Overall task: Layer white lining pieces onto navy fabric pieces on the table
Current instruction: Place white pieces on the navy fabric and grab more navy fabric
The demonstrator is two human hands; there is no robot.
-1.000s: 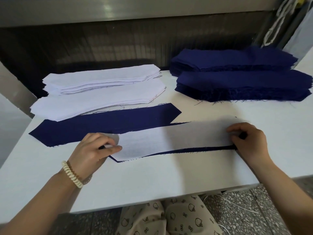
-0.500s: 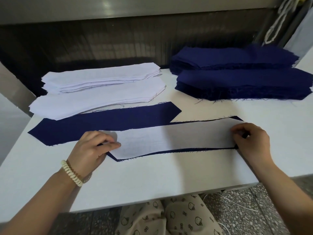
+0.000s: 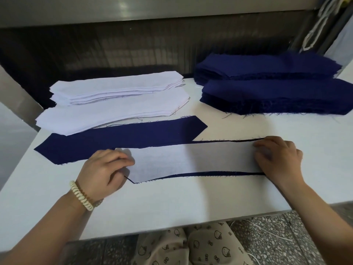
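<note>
Pinned flat under both hands, seemingly pressed rather than pinched, the long white lining strip could be skewed off its navy fabric piece by uneven sliding.

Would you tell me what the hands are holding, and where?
Both hands press the white lining piece flat at its two ends; neither lifts it.

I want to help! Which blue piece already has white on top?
The near navy piece between both hands; white lining covers it. The navy piece behind lies bare.
</note>
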